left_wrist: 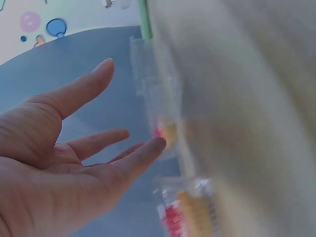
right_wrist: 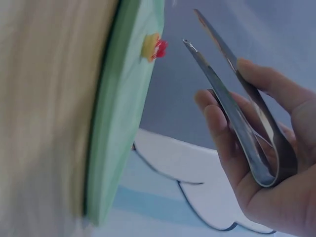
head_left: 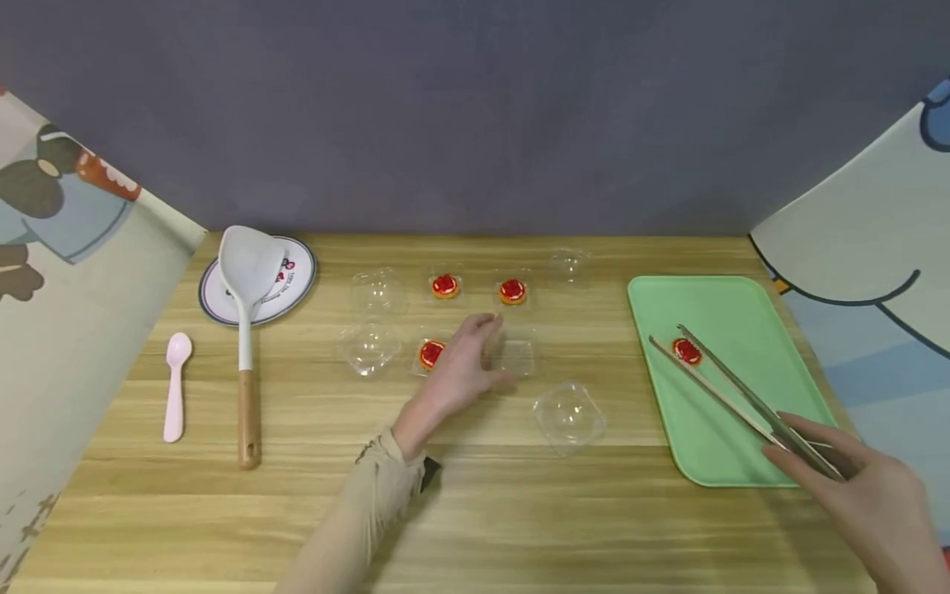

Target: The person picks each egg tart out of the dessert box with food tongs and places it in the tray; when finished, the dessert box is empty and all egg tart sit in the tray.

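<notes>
My left hand (head_left: 456, 367) reaches over the middle of the table, fingers spread and holding nothing. Just by its fingertips is a clear plastic container (head_left: 517, 357) with no tart in it. A small red-topped tart (head_left: 431, 354) sits in a clear base beside the hand, partly covered by it. Two more tarts (head_left: 444, 286), (head_left: 512, 291) stand in clear bases behind. My right hand (head_left: 868, 487) grips metal tongs (right_wrist: 242, 128), whose arms are spread apart. The tong tips hover around another tart (head_left: 686, 351) on the green tray (head_left: 712, 454), apart from it in the right wrist view.
Several clear domed lids lie about, one lid (head_left: 569, 417) nearest the front. At left, a white spatula (head_left: 245, 330) with a wooden handle leans on a plate (head_left: 297, 280), beside a pink spoon (head_left: 174, 388). A grey panel (head_left: 475, 115) rises behind the table.
</notes>
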Demonstrator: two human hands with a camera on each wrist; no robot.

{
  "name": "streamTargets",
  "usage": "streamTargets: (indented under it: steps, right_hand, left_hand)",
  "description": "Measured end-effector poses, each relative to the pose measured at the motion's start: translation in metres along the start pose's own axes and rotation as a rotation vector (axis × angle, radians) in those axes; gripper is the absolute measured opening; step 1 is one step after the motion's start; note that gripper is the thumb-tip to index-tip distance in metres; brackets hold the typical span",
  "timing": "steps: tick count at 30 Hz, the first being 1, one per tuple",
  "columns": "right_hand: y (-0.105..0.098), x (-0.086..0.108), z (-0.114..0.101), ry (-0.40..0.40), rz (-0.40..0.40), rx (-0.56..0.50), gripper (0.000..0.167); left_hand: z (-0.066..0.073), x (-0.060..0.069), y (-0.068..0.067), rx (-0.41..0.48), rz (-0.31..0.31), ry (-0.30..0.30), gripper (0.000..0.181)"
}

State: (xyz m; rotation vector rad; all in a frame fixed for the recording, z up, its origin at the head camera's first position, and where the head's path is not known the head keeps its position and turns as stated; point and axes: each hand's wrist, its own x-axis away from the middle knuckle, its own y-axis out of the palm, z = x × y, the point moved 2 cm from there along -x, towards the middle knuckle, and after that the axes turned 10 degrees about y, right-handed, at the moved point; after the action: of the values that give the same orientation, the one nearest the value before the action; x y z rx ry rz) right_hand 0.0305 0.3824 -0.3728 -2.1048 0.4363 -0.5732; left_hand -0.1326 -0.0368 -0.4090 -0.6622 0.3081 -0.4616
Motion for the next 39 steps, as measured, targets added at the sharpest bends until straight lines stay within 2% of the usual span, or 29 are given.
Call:
streamTargets:
  steps: [3,4,7,10,14,18,23,27,33,39]
  right_hand:
    - [-0.001,0.003,-0.011,-0.038,-0.002,-0.017,0.068]
    - [0.0,0.005,-0.016,-0.055,-0.024,-0.031,0.067]
    - [0.005,0.008,-0.03,-0.085,-0.093,-0.075,0.062]
    - [0.011,0.011,-0.045,-0.133,-0.141,-0.074,0.058]
    - [0.02,0.012,-0.065,-0.268,-0.116,-0.03,0.052]
    - [0.031,0.014,-0.089,-0.411,-0.099,-0.036,0.046]
    - [0.045,0.019,-0.123,-0.527,-0.14,-0.052,0.042]
    - [0.054,0.023,-0.146,-0.62,-0.168,-0.046,0.04]
    - [0.068,0.028,-0.17,-0.673,-0.231,-0.027,0.038]
    - [0.081,0.03,-0.184,-0.735,-0.244,-0.013,0.038]
  left_hand:
    - [0.015,0.005,-0.016,0.035,0.017,-0.021,0.088]
    - [0.019,0.008,-0.021,0.049,0.023,-0.031,0.085]
    - [0.021,0.015,-0.034,0.075,0.063,-0.049,0.079]
    - [0.019,0.025,-0.046,0.082,0.108,-0.058,0.074]
    - [0.012,0.037,-0.058,0.081,0.152,-0.081,0.072]
    - [0.003,0.046,-0.067,0.087,0.174,-0.114,0.07]
    - [-0.008,0.054,-0.075,0.065,0.173,-0.156,0.068]
    - [-0.012,0.055,-0.078,0.027,0.138,-0.19,0.071]
    - [-0.016,0.054,-0.078,-0.028,0.087,-0.207,0.07]
    - [-0.015,0.054,-0.076,-0.033,0.072,-0.214,0.07]
